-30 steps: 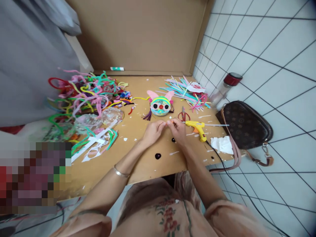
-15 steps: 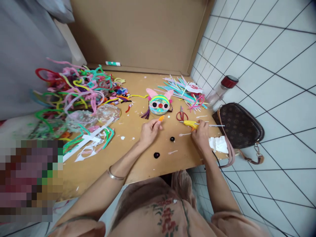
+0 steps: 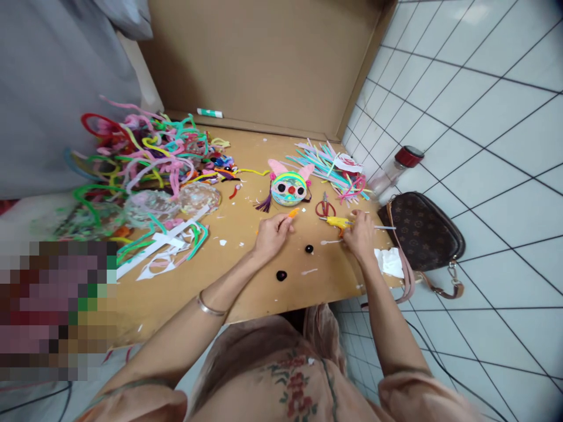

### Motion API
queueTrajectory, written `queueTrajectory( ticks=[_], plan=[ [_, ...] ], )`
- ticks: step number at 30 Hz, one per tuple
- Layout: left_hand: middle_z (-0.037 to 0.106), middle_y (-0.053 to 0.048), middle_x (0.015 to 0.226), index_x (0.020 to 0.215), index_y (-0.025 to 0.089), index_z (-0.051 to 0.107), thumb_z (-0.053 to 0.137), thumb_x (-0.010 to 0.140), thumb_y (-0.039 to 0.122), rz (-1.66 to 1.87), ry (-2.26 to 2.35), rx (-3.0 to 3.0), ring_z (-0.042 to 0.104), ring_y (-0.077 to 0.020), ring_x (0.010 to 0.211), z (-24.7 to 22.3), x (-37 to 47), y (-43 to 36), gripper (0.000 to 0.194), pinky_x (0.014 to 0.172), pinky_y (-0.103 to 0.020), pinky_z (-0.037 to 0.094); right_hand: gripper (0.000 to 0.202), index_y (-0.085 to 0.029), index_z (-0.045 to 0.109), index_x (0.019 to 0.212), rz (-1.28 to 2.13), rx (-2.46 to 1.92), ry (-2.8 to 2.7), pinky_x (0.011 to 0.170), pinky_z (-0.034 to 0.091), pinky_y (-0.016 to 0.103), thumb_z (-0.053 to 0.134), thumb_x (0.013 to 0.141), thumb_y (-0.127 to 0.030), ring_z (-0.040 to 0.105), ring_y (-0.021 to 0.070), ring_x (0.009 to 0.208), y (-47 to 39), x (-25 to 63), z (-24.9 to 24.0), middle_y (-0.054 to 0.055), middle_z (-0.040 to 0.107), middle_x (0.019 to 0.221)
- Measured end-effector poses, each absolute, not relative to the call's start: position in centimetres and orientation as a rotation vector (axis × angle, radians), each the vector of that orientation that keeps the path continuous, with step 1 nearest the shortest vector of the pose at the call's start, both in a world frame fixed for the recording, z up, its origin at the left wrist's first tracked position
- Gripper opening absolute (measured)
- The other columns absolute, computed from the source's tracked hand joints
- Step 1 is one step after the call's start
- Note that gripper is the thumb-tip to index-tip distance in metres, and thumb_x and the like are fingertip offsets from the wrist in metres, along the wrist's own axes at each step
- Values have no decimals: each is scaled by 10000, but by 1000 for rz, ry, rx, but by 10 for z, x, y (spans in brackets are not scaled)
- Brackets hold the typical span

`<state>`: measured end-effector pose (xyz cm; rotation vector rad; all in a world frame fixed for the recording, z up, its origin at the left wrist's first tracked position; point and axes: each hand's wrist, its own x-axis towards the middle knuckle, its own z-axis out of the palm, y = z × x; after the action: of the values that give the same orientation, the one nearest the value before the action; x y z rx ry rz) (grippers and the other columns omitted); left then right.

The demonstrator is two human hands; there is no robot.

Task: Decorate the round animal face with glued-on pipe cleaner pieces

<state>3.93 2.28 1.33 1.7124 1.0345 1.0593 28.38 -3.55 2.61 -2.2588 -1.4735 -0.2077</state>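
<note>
Glue gun (image 3: 338,222), likely light, stiff, suits holding at right, where right hand (image 3: 361,237) curls around it; left hand (image 3: 271,235) pinches orange piece (image 3: 294,213)

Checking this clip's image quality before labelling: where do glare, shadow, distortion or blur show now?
Head view: pale glare on the white tiles, top right; soft shadow on the brown panel at left; wide-angle stretching toward the edges; mosaic blocks masking the lower left; left hand and right hand clear enough to follow.
</note>
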Motion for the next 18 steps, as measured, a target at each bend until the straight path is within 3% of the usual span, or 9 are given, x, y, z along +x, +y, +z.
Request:
queueTrajectory(
  ticks=[6,12,18],
  plan=[
    [666,4,610,718,164,652,516,909,351,1046,1011,1646,495,-95,472,16,40,22,300,539,-218,391,345,-126,605,1185,-11,-2367,-1600,848,485,374,523,858,-199,664,296,998,25,259,60,171,724,1019],
    [641,14,599,747,156,658,527,887,368,1028,1010,1501,451,-90,483,19,39,26,286,519,-212,352,370,-89,685,1067,119,-2588,-1632,845,526,411,700,702,-144,697,344,1022,78,244,53,245,723,1060],
    [587,32,551,784,148,663,547,877,368,1027,1017,1419,398,-78,471,20,39,31,265,499,-201,312,213,-119,724,889,139,-2440,-1253,824,547,425,682,700,-207,705,345,978,88,259,56,221,744,929]
  ],
)
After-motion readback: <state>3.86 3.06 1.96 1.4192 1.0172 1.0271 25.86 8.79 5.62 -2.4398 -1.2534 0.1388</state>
